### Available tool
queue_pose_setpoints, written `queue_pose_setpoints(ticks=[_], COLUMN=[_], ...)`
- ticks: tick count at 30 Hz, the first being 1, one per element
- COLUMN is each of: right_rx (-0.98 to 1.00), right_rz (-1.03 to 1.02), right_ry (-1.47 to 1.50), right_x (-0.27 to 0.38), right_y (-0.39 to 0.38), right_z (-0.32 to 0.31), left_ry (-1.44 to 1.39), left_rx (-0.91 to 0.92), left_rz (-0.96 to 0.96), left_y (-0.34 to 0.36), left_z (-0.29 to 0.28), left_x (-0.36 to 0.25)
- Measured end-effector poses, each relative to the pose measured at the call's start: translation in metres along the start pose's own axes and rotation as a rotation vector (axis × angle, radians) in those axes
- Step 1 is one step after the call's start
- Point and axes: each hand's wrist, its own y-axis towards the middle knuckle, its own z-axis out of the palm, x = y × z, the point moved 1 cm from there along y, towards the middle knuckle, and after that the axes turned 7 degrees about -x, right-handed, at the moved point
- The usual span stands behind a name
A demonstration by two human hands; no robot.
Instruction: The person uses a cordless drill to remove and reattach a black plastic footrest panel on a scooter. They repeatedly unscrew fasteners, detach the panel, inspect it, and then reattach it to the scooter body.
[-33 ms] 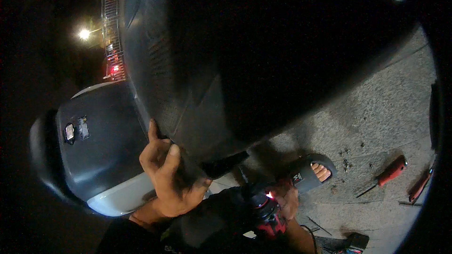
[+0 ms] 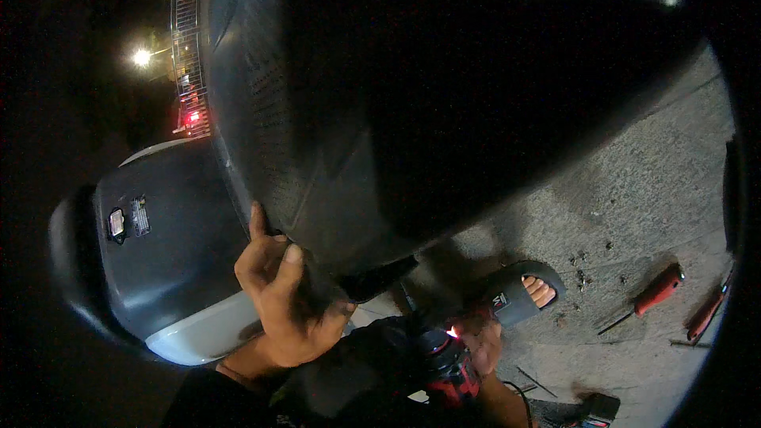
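Left hand is gripping the raised black scooter seat at its lower edge, fingers curled. Right hand is wrapping a red-black power driver underneath. Risk: seat slipping down onto the driver hand in poor light.

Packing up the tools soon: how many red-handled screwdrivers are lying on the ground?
2: one red-handled screwdriver beyond the sandalled foot, another at the right rim. More may hide in the dark.
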Motion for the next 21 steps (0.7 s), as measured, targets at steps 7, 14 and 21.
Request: queue_pose_setpoints(ticks=[7,14,21], right_rx=[0.086,0.317,0.068], right_rz=[0.203,0.250,0.098], right_ry=[-0.072,-0.155,0.038], right_x=[0.023,0.000,0.032], right_y=[0.000,-0.023,0.034], right_z=[-0.013,-0.017,-0.024], left_ry=[0.027,0.010,0.035], left_rx=[0.011,-0.130,-0.125], left_rz=[-0.010,-0.041,-0.122], left_y=[-0.001,-0.007,-0.009], left_z=[-0.001,0.007,0.005], left_x=[-0.005,0.000,-0.005])
